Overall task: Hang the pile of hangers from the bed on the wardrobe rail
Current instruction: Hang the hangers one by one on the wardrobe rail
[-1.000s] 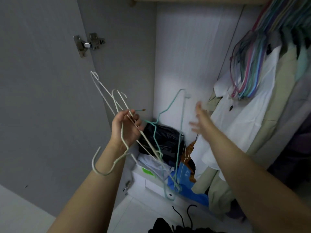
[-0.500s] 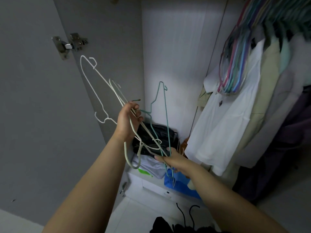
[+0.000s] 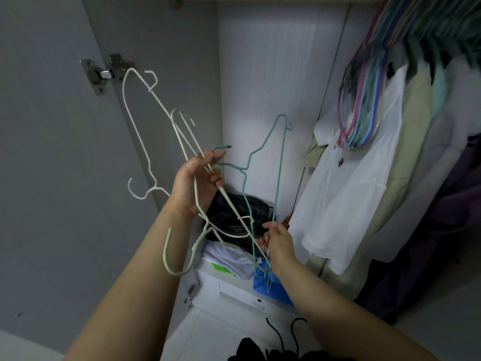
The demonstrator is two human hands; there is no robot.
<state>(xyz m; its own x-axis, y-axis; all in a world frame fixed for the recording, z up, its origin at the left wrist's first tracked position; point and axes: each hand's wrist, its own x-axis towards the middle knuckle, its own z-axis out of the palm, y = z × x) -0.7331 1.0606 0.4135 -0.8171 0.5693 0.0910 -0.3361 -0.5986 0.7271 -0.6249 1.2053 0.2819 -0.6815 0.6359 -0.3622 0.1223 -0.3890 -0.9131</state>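
My left hand (image 3: 196, 183) grips a tangled bunch of thin wire hangers in front of the open wardrobe. A white hanger (image 3: 135, 110) sticks up to the left, pale green ones (image 3: 182, 256) hang below my wrist, and a teal hanger (image 3: 279, 162) stands upright to the right. My right hand (image 3: 277, 241) pinches the lower end of the teal hanger. Many coloured hangers (image 3: 364, 105) hang bunched at the upper right; the rail itself is hidden above the frame's top edge.
The grey wardrobe door (image 3: 52, 152) with its metal hinge (image 3: 106, 71) stands open on the left. Shirts hang on the right, a white one (image 3: 346, 194) nearest. On the wardrobe floor lie a black bag (image 3: 234, 209), folded clothes and a blue bag (image 3: 276, 287).
My right hand dropped from reaching toward the hanging clothes and took hold of the teal hanger's lower end. The left hand tilted the bunch, so the white hanger now points higher.
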